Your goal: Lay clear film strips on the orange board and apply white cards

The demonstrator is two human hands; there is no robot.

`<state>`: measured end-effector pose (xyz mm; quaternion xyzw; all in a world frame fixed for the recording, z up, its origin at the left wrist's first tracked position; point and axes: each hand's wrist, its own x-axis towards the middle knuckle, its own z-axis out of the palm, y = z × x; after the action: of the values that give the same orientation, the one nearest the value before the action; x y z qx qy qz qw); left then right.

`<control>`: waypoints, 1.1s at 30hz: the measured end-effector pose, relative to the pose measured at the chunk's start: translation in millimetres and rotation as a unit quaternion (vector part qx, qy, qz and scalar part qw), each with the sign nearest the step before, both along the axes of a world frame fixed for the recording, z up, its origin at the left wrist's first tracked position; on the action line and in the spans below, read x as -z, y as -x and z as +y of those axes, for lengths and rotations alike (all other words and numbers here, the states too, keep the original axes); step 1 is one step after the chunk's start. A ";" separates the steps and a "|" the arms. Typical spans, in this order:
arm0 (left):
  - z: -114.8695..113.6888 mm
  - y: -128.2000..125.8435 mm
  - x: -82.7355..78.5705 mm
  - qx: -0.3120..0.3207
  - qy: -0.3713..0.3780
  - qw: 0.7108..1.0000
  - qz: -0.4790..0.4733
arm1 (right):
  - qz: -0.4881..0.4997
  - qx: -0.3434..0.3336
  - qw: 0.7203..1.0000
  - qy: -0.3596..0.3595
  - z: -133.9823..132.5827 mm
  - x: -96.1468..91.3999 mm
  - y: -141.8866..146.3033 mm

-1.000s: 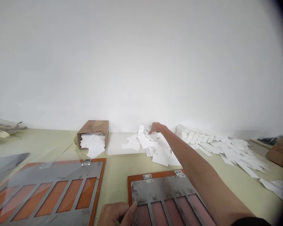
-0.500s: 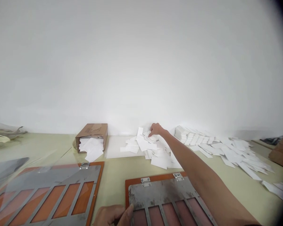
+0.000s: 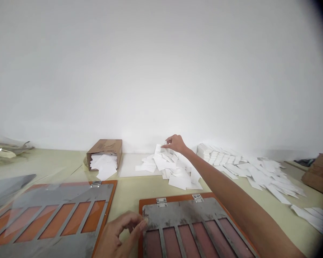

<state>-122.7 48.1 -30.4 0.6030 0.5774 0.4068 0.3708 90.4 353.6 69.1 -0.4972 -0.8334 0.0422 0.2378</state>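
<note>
White paper, one small slip (image 3: 159,148), is pinched between the fingertips of the right hand (image 3: 175,143), stretched to the far top of a loose heap of white paper slips (image 3: 177,171) by the wall (image 3: 150,71). Near, the left hand (image 3: 120,234) is half curled, thumb tip against the left edge of a grey slotted metal plate (image 3: 185,214) hinged on an orange board (image 3: 174,197); whether it grips I cannot tell. Left of the heap a brown cardboard box (image 3: 107,146) lies on its side.
</note>
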 end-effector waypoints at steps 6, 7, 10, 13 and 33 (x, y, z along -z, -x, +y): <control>-1.0 -0.5 -4.2 -0.059 0.008 0.971 -0.230 | 0.065 -0.100 0.986 -0.117 -109.1 19.2 12.5; -1.4 -0.6 -3.7 -0.046 0.008 0.964 -0.263 | 0.080 -0.152 0.969 -0.176 -131.9 25.7 11.9; -4.0 -1.6 -1.3 0.041 0.014 0.936 -0.350 | 0.114 -0.277 0.908 -0.292 -197.6 42.6 3.7; -8.7 -5.1 -0.5 0.176 0.024 0.914 -0.364 | 0.092 -0.306 0.905 -0.280 -248.3 51.6 -9.5; -28.6 -28.3 2.3 0.323 0.041 0.895 -0.305 | 0.124 -0.249 0.910 -0.307 -319.0 86.2 -18.1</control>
<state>-94.4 19.5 -32.7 0.5870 0.2253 0.4046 0.6641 108.5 34.6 -17.1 -0.1667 -0.8657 -0.0967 0.4620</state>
